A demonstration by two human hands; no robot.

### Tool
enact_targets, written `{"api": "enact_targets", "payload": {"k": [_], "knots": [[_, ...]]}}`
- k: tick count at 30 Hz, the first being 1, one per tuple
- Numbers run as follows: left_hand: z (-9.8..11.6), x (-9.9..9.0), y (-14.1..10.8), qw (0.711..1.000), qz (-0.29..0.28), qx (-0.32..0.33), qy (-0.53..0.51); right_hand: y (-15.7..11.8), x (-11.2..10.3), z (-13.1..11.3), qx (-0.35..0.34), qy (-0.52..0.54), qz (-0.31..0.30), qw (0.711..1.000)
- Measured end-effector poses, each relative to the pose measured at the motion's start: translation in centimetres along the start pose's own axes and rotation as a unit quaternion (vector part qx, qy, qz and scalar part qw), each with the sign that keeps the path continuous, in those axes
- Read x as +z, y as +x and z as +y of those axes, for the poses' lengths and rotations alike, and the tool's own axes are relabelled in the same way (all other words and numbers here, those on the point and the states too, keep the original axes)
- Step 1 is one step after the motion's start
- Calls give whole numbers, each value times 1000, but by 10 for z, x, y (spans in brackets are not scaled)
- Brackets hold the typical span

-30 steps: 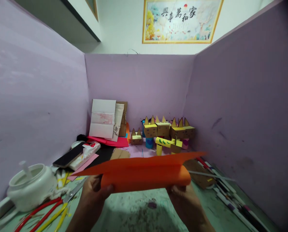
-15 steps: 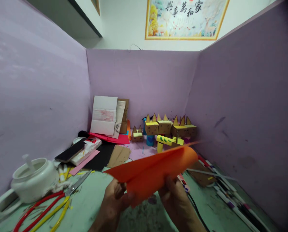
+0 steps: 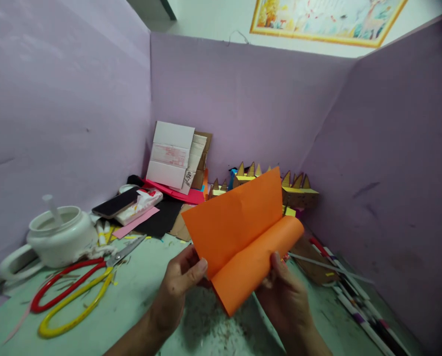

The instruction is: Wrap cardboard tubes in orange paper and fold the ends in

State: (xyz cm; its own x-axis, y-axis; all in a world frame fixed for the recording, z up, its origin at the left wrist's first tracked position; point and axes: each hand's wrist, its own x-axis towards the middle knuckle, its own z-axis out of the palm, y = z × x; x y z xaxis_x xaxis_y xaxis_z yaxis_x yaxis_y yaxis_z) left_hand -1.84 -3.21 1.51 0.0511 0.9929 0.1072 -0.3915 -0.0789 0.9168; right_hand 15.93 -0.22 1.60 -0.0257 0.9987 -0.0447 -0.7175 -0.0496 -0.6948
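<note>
An orange sheet of paper (image 3: 239,217) is held up above the table, its lower right side curled over into a loose roll. My left hand (image 3: 182,282) pinches the sheet's lower left edge, thumb in front and fingers behind. On the right, my right hand (image 3: 282,287) grips the rolled part with its thumb on the near face; its other fingers are partly hidden below and behind the paper. Scissors (image 3: 110,267) with one red and one yellow handle lie on the table to the left of my left hand.
A white teapot-shaped cup (image 3: 63,242) stands at the left. Behind it are a phone (image 3: 117,201), a tissue pack (image 3: 141,207) and leaning cardboard pieces (image 3: 171,155). Spiked cardboard boxes (image 3: 298,195) sit at the back. Long pens (image 3: 362,306) line the right side; purple panels (image 3: 243,99) enclose the table.
The orange paper has turned from nearly edge-on to showing its broad face, its left part now raised upright. The camera view has tilted downward and shifted a little.
</note>
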Motion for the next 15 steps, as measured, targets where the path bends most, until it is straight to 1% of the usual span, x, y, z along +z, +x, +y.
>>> {"api": "enact_targets", "payload": {"k": [3,5,6,8,10,11,12,13,14,15], "knots": [[-2,-1,-2,999,-15,30,-1,1,-1,-3,1,26,32,999],[-1,-1,-2,999,2,45,-16,2,-2,-4,0,38,47,998],[0,-1,-1,998,24,56,-21,2,-2,-4,-1,37,46,998],[8,-5,-1,991,95,91,1,3,-1,-6,-6,28,42,999],[22,-19,-6,971,183,122,97,3,0,-6,-14,22,51,998],[31,-30,-12,951,221,127,174,3,1,-7,-16,22,59,998],[40,-44,-19,923,254,124,262,4,1,-7,-20,25,69,997],[49,-58,-28,888,269,109,357,4,1,-8,-22,28,80,996],[56,-74,-38,841,274,87,458,5,1,-8,-20,33,89,995],[63,-88,-47,788,273,65,549,6,1,-9,-15,39,98,994]]}}
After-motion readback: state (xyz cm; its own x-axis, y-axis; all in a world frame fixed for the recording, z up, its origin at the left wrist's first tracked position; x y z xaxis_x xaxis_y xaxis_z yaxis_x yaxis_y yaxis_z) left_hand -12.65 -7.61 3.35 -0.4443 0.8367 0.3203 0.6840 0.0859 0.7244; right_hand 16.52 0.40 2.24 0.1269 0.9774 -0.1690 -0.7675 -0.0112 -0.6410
